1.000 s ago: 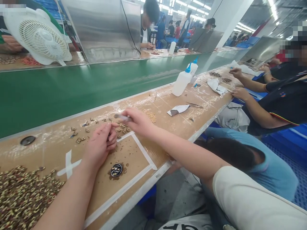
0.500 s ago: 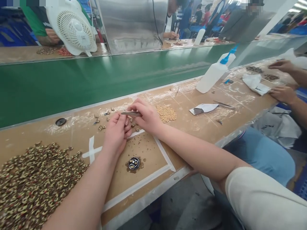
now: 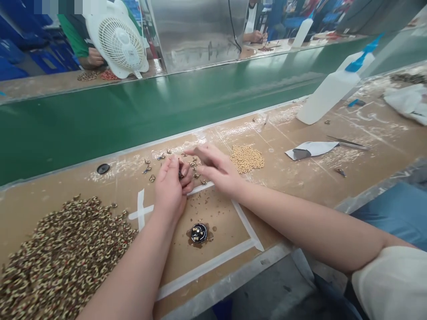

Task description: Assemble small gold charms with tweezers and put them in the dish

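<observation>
My left hand point(image 3: 173, 182) is closed, its fingers curled round something small and dark that I cannot make out. Just to its right, my right hand point(image 3: 218, 171) has its fingers apart above several small metal pieces point(image 3: 193, 164), and I see nothing held in it. A pile of small golden beads point(image 3: 247, 159) lies right of my right hand. Nearer me, a round black dish point(image 3: 199, 233) with dark liquid and a few beads stands inside a white tape outline. A large heap of small brown and cream pieces point(image 3: 70, 253) covers the table's left part.
A black cap point(image 3: 103, 169) lies at the left. To the right are a white bottle with a blue nozzle point(image 3: 328, 93), a folded white packet point(image 3: 310, 150) and tweezers point(image 3: 350, 143). Behind the green belt point(image 3: 133, 115) stand a white fan point(image 3: 120, 42) and people's hands.
My right hand has opened and moved slightly away from my left; the slim metal tool between them is out of sight. The view has shifted, so the table things appear displaced.
</observation>
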Action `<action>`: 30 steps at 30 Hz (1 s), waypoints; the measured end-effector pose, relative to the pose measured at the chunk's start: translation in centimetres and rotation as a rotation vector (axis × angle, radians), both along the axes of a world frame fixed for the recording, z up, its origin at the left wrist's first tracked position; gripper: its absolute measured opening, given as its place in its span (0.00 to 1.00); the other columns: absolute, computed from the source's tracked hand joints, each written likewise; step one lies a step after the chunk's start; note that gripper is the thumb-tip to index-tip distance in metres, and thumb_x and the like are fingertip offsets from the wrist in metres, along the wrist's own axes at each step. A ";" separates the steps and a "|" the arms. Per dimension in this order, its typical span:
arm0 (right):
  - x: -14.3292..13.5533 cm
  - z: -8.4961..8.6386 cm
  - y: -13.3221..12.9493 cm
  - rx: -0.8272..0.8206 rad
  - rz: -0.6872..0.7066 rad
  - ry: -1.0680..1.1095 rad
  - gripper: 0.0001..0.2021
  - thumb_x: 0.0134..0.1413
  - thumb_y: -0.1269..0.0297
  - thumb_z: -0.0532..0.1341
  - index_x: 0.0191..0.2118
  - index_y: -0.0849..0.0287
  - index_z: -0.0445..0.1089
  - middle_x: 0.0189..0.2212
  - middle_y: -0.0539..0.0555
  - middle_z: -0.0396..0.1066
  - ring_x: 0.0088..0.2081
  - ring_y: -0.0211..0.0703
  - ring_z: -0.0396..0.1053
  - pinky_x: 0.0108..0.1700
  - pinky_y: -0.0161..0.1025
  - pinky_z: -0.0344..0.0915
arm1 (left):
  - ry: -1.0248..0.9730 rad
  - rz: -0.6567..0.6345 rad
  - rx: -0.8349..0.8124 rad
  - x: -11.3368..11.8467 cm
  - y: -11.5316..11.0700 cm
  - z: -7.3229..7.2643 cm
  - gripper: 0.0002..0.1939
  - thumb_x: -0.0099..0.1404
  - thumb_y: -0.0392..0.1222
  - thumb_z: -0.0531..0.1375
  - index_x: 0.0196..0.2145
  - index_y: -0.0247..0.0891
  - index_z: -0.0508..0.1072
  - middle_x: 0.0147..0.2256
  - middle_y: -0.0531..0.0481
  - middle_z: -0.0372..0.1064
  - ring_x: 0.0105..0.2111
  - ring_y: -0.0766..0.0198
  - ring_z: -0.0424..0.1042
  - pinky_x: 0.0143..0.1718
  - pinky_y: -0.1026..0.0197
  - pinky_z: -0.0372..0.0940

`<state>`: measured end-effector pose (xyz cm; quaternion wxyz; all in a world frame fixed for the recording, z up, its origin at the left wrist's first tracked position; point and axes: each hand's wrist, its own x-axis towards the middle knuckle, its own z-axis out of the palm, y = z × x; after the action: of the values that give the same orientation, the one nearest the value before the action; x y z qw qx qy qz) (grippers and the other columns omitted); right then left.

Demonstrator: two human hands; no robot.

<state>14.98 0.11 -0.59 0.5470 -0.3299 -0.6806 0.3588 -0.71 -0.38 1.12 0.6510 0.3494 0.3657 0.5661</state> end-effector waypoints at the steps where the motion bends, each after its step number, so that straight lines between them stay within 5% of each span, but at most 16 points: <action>1: 0.1 0.1 0.2 -0.083 0.027 0.114 0.13 0.68 0.63 0.61 0.53 0.57 0.79 0.34 0.49 0.64 0.32 0.39 0.63 0.36 0.41 0.64 | 0.000 -0.026 -0.009 0.0 -0.1 0.1 0.15 0.77 0.46 0.63 0.33 0.39 0.66 0.25 0.59 0.57 0.17 0.74 0.47 0.15 0.74 0.46; 5: 0.5 0.3 0.9 -0.237 0.032 0.443 0.19 0.74 0.46 0.59 0.44 0.55 0.79 0.28 0.48 0.63 0.32 0.39 0.66 0.37 0.39 0.66 | 0.003 -0.110 -0.014 0.1 -0.5 0.4 0.15 0.78 0.47 0.62 0.34 0.40 0.66 0.25 0.59 0.56 0.18 0.74 0.45 0.15 0.74 0.45; 12: 1.2 0.4 0.9 -0.258 -0.079 0.423 0.31 0.63 0.28 0.61 0.37 0.54 0.79 0.26 0.48 0.67 0.24 0.34 0.66 0.26 0.35 0.66 | -0.018 -0.222 -0.092 0.1 -0.7 0.6 0.18 0.73 0.48 0.67 0.31 0.40 0.65 0.23 0.59 0.52 0.18 0.73 0.43 0.15 0.74 0.45; 19: 1.1 0.8 0.9 -0.334 0.015 0.481 0.25 0.48 0.36 0.77 0.35 0.55 0.78 0.29 0.48 0.76 0.30 0.39 0.77 0.34 0.37 0.80 | 0.026 -0.235 -0.130 0.2 -0.7 0.7 0.21 0.73 0.51 0.66 0.29 0.41 0.62 0.21 0.61 0.47 0.17 0.73 0.42 0.14 0.73 0.44; 25: 1.0 1.2 0.9 -0.363 0.064 0.403 0.25 0.39 0.52 0.84 0.40 0.54 0.77 0.34 0.48 0.78 0.37 0.39 0.80 0.43 0.38 0.82 | 0.040 -0.205 -0.097 0.2 -0.8 0.5 0.23 0.70 0.54 0.69 0.28 0.41 0.63 0.21 0.61 0.49 0.17 0.74 0.43 0.15 0.73 0.44; 30: 1.0 1.3 0.9 -0.348 0.109 0.368 0.20 0.45 0.56 0.82 0.40 0.55 0.78 0.34 0.48 0.78 0.37 0.40 0.82 0.46 0.40 0.82 | 0.018 -0.178 -0.081 0.0 -0.8 0.5 0.24 0.70 0.55 0.70 0.29 0.40 0.63 0.20 0.61 0.51 0.16 0.74 0.43 0.15 0.73 0.43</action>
<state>16.01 0.99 0.76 0.5766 -0.3109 -0.5144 0.5534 -0.66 -1.21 1.63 0.7090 0.3590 0.3616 0.4875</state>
